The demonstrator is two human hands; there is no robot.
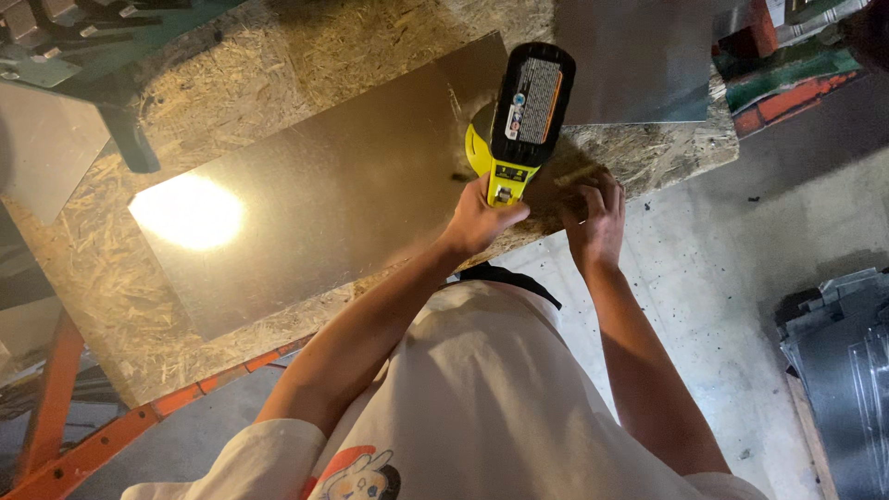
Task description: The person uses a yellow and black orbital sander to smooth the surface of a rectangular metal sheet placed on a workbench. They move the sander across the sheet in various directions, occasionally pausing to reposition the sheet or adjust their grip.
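Note:
My left hand point(483, 218) grips the handle of a yellow and black cordless power tool point(520, 116). The tool stands over the right end of a large shiny metal sheet point(324, 194), which lies flat on a chipboard worktop point(102, 278). My right hand point(593, 211) is just right of the tool at the board's near edge. Its fingers are curled down onto the chipboard, and I cannot make out whether they pinch anything. A bright lamp glare sits on the sheet's left part.
A second metal sheet point(639, 56) lies at the far right of the board. Orange steel legs point(56, 398) carry the worktop at the left. A dark green machine point(83, 46) is top left. Stacked metal sheets point(843, 370) lie on the concrete floor point(704, 268) at right.

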